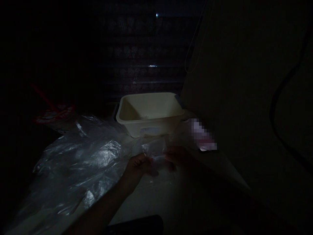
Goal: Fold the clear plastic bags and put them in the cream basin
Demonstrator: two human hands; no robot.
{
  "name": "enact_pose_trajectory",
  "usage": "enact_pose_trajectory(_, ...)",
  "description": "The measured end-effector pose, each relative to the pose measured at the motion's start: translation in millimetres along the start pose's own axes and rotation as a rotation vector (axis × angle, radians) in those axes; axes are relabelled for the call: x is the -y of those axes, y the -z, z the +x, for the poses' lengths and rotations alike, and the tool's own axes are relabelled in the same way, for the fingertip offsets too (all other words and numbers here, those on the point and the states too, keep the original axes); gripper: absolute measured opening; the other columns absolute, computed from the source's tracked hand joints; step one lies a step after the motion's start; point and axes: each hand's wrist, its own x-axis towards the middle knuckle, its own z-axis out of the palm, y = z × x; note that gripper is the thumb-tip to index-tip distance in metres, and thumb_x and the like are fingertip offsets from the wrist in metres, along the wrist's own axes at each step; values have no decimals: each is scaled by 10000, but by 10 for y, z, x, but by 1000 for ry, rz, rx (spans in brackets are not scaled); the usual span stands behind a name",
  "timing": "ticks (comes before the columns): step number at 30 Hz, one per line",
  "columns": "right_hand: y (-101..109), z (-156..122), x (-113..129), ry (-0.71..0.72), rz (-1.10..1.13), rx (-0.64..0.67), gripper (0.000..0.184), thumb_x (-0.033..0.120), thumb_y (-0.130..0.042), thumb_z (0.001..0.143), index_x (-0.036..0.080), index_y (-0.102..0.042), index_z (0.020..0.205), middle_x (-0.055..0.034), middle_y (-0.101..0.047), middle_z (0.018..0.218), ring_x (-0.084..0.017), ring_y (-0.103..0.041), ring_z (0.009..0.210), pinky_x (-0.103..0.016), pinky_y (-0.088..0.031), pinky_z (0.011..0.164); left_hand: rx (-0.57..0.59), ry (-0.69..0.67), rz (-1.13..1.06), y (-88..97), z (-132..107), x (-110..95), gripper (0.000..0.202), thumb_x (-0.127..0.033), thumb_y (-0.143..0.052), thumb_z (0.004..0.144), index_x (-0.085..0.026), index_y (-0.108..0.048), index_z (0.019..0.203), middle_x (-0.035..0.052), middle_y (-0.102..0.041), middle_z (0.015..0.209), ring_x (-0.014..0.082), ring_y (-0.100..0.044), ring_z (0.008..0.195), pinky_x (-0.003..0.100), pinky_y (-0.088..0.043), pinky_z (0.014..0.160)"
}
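Your left hand (140, 164) and right hand (178, 156) each pinch an edge of the small clear bag (154, 150), held between them over the counter (156, 195) and just near of the cream tub (149, 112). Crumpled plastic sheeting (80, 160) lies to the left. Very dim light, so finger detail is unclear.

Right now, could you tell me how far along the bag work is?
Done: nothing clear; the cream tub looks nearly empty. In hand: the left hand and right hand hold the small clear bag before it. Left: the plastic sheet lies crumpled beside them.
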Motion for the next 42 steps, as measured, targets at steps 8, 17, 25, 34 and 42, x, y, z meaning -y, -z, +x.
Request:
enact_pose_trajectory(8,-24,28,21,-126,86,-171,179,304,-542,565,134,-565,617,45,-489,387,-70,-438,336,-174,-289,333,-48,-152,106,56,11,18,112,-145,-522,609,-175,-630,616,-11,-609,626,115,-545,572,207,-413,530)
enact_pose_trajectory(17,-27,46,4,-159,261,-209,196,295,-543,528,133,-545,639,59,-462,400,-65,-423,356,-189,-303,368,-21,-466,368,93,-4,-23,222,-102,-453,639,-196,-650,601,16,-624,735,131,-564,696,221,-415,623)
enact_pose_trajectory(25,-58,31,-6,-89,9,-231,298,317,-533,583,109,-542,795,71,-444,385,-57,-396,348,-176,-293,365,-50,-331,236,125,5,31,245,-181,-486,640,-183,-622,844,38,-621,835,155,-558,729,244,-411,622)
enact_pose_trajectory(34,-29,14,-42,46,-232,-189,233,271,-467,673,128,-564,829,33,-510,538,-58,-453,415,-168,-349,401,-9,-106,383,48,57,-18,169,-284,-549,638,-139,-628,675,7,-596,614,128,-535,567,220,-402,530)
enact_pose_trajectory(42,-24,-75,24,43,-781,-405,247,208,-394,717,141,-560,888,-33,-611,717,-122,-560,615,-224,-440,571,-203,-274,714,83,16,55,181,-296,-518,671,-151,-570,766,-40,-525,479,96,-492,398,195,-396,394)
